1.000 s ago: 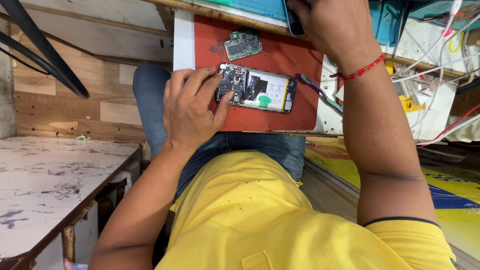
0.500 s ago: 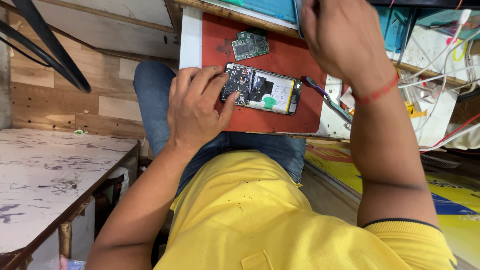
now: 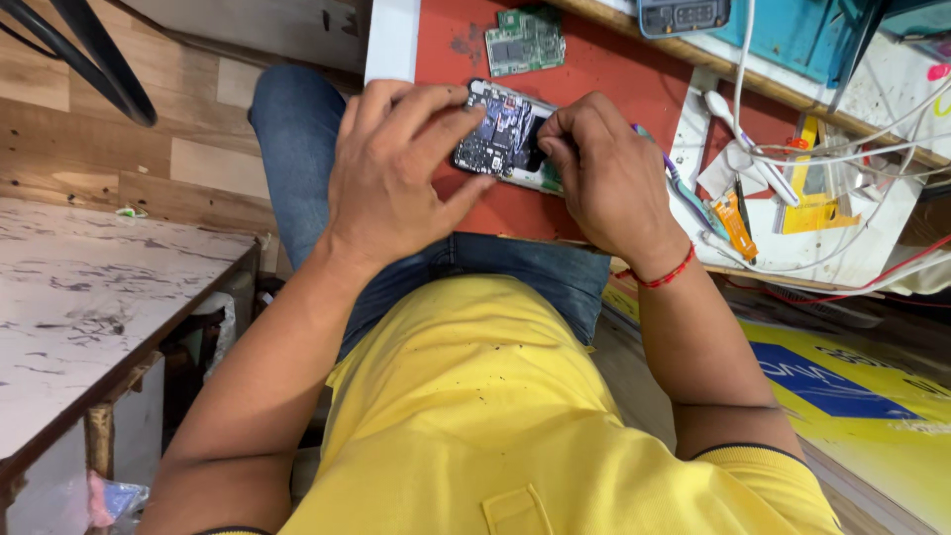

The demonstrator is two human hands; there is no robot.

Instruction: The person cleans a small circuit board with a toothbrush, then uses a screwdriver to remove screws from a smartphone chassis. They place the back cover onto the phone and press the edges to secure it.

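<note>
Both hands close on the opened phone (image 3: 500, 139): the left hand (image 3: 396, 178) pinches its near end with thumb and fingers, while the right hand (image 3: 604, 173) curls its fingertips onto the exposed board at the middle. Its long axis runs left to right across the red mat (image 3: 614, 69), near that mat's front edge. A loose green circuit board (image 3: 525, 40) lies apart, toward the mat's far edge.

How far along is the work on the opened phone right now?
Done: the phone lies back-off on the red mat, its insides bare, and a loose green circuit board sits apart above it. In hand: the left hand steadies the phone while the right hand presses its middle. Left: the back is not yet closed.
</note>
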